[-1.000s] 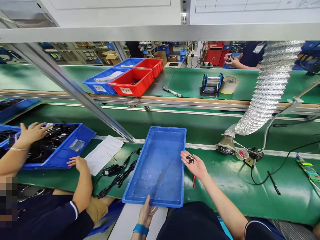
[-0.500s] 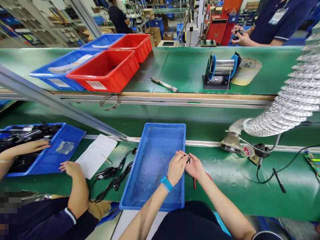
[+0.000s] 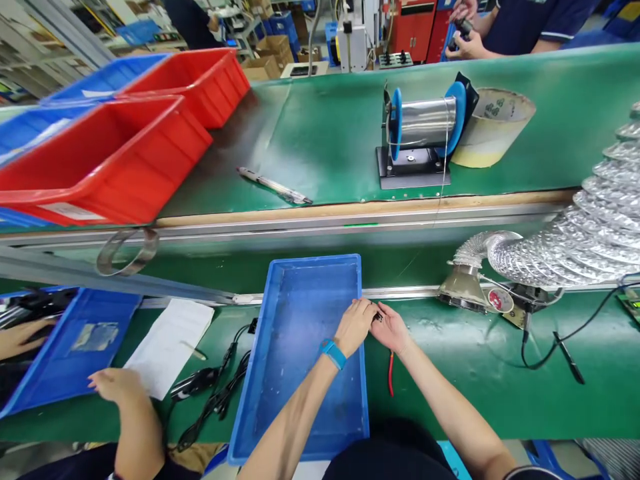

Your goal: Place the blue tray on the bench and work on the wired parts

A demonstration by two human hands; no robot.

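Over the right rim of a blue tray (image 3: 305,373), both my hands meet. My left hand (image 3: 353,329), with a blue wristband, has its fingers bent together over the right palm; what its fingertips pinch, if anything, is hidden. Palm up and cupped, my right hand (image 3: 394,331) carries some small black parts (image 3: 378,317), too small to name. The tray lies below the hands, and its visible floor shows only scuffs. A red-handled tool (image 3: 391,375) lies on the green bench beside the right forearm, which partly hides it.
To the left, a co-worker's hand (image 3: 117,385) is near a paper sheet (image 3: 173,343), black cables (image 3: 220,393) and a blue bin (image 3: 100,333). A fume duct nozzle (image 3: 463,288) stands right. The shelf above holds red bins (image 3: 165,160), a pen (image 3: 274,187) and a wire spool (image 3: 427,123).
The view has shifted closer and to the right, so the shelf bins sit further left. My hands stay together, with the left fingers now covering more of the black parts.
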